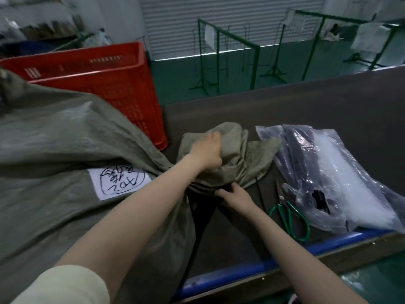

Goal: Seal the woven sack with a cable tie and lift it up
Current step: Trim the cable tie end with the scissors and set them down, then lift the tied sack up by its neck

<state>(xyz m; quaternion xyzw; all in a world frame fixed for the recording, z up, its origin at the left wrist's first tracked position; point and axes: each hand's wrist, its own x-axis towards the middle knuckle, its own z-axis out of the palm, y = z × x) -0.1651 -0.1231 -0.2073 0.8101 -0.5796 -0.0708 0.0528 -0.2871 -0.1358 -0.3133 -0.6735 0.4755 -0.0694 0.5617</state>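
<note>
A large grey-green woven sack lies across the left of the dark table, with a white handwritten label on its side. Its mouth is gathered into a bunch near the table's middle. My left hand clutches the bunched mouth from above. My right hand pinches a black cable tie at the neck just below the bunch. The tie's free end sticks out to the right; the rest is hidden under fabric and fingers.
Green-handled scissors lie right of my right hand. A clear plastic bag of black cable ties rests further right. A red plastic crate stands behind the sack. The table's blue front edge runs below. Green metal racks stand on the floor beyond.
</note>
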